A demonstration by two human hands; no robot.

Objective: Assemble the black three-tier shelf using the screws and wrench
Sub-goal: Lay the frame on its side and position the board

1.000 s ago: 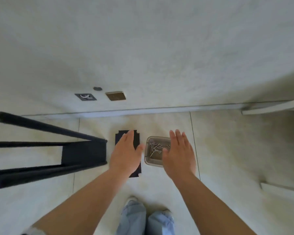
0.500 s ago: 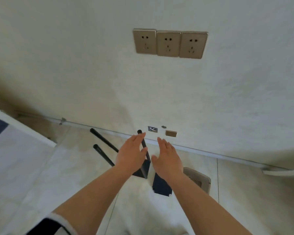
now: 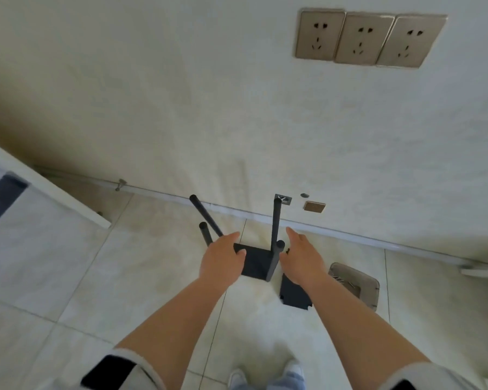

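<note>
Both hands reach with straight, relaxed fingers, left hand and right hand flanking the black shelf frame standing on the floor near the screw tub.

Open gap between left hand and right hand; upright shelf legs there, wall close behind.
</note>
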